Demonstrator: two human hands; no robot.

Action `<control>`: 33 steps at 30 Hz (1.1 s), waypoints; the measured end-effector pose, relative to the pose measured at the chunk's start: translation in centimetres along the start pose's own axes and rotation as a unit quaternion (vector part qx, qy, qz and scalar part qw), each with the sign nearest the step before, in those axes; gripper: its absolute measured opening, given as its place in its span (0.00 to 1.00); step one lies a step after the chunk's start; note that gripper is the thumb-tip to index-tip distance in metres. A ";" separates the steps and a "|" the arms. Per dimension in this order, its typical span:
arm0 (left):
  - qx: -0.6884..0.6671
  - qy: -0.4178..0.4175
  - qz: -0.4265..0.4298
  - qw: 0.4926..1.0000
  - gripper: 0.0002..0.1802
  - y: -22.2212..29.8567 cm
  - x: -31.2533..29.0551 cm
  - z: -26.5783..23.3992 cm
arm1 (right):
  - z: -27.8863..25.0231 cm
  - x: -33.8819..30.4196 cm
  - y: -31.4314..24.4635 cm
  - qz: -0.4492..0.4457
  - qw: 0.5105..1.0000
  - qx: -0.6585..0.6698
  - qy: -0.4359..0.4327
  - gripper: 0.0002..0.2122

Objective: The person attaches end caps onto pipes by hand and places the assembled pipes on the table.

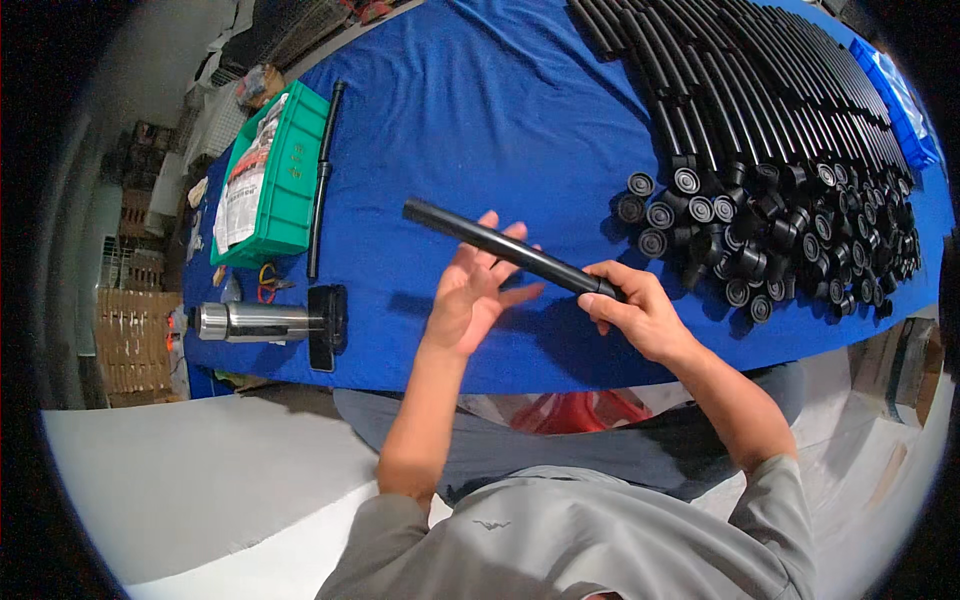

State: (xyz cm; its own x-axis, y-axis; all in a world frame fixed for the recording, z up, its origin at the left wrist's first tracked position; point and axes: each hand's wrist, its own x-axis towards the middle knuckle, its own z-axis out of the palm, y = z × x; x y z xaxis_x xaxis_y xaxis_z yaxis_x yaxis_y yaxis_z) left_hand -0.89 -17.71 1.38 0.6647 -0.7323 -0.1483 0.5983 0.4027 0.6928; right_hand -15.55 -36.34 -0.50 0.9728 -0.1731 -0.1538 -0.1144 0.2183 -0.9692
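Observation:
A straight black tube [500, 247] is held slantwise above the blue-covered table, its far end pointing up and to the left. My right hand [640, 312] grips the tube's lower right end between thumb and fingers. Under the middle of the tube is my left hand [475, 295], palm turned up and fingers spread, not closed round it; whether it touches the tube I cannot tell. To the right lies a heap of short black round-ended fittings [745, 255], several showing ringed circular faces.
Behind the fittings are rows of black tubes [760, 90], with a blue bin [895, 105] at far right. Leftward stand a green crate [292, 175] with printed paper, a thin black rod [322, 200], orange-handled cutters [268, 284], a steel flask [255, 322] and a phone [321, 340].

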 end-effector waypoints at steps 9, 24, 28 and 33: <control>0.015 -0.063 0.070 0.995 0.15 -3.3 1.3 -2.9 | -0.2 0.5 0.1 -0.014 0.988 -0.155 -0.011 0.15; 0.000 0.001 0.063 0.998 0.12 -3.7 1.4 -2.3 | 0.1 1.4 0.4 -0.120 0.962 -0.244 0.040 0.26; -0.032 0.009 0.080 0.996 0.12 -3.5 1.3 -3.0 | 0.2 1.0 -0.2 -0.052 0.997 -0.051 0.033 0.37; -0.060 0.005 0.081 0.995 0.12 -3.2 1.3 -2.6 | -0.4 1.5 -0.6 0.044 0.996 0.077 -0.034 0.29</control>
State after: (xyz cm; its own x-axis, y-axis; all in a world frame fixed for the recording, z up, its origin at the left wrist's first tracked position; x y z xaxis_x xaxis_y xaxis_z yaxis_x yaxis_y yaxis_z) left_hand -0.83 -18.54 -2.86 0.7611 -0.6468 -0.0486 0.5315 0.5789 0.6184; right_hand -14.11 -37.11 -0.17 0.9726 -0.0822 -0.2175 -0.1720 0.3748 -0.9110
